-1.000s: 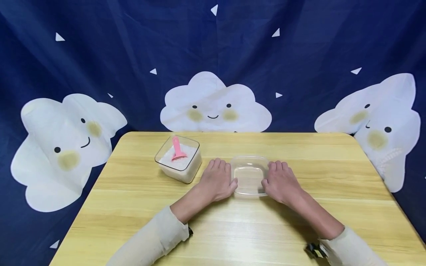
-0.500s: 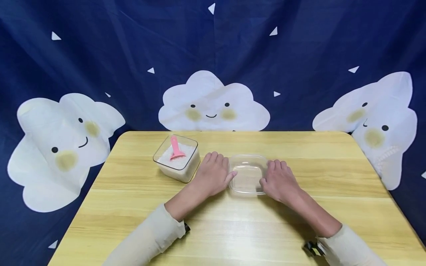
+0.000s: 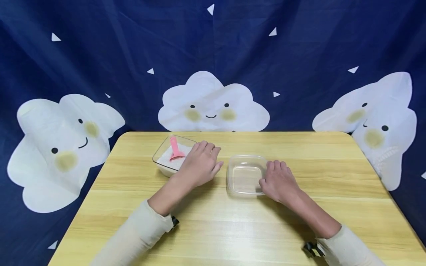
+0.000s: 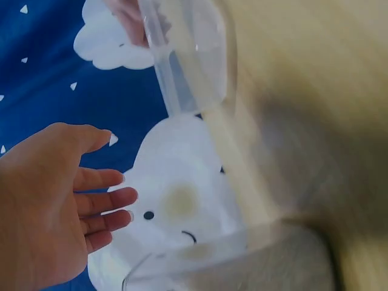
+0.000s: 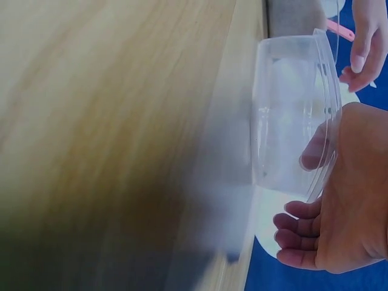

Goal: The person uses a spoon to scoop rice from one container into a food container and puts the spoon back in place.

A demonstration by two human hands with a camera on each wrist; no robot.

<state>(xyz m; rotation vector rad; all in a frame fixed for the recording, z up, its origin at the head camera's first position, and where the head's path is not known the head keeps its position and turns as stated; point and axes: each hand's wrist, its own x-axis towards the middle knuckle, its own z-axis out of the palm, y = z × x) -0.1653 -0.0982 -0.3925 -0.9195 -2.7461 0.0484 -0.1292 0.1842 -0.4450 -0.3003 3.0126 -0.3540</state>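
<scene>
My right hand [image 3: 281, 183] grips the right side of a clear plastic food container [image 3: 247, 175]. Its thumb is inside the rim and its fingers are outside, as the right wrist view shows. My left hand [image 3: 199, 164] is raised, fingers loosely extended, with nothing in it. In the head view it overlaps the right side of a square clear bin [image 3: 165, 170] filled with white grains [image 3: 164, 159], too small to identify. A pink scoop [image 3: 175, 147] sits in the grains, handle up. In the left wrist view, that hand [image 4: 54, 206] is apart from both containers.
Both containers stand on a light wooden table [image 3: 219, 229], the bin to the left of the food container. Behind the table hangs a dark blue curtain [image 3: 239, 48] printed with white clouds. A dark strap fitting shows at each sleeve cuff.
My left hand has let go of the food container's left side and moved left and up to the bin. My right hand keeps its hold, and the container stays nearly in place.
</scene>
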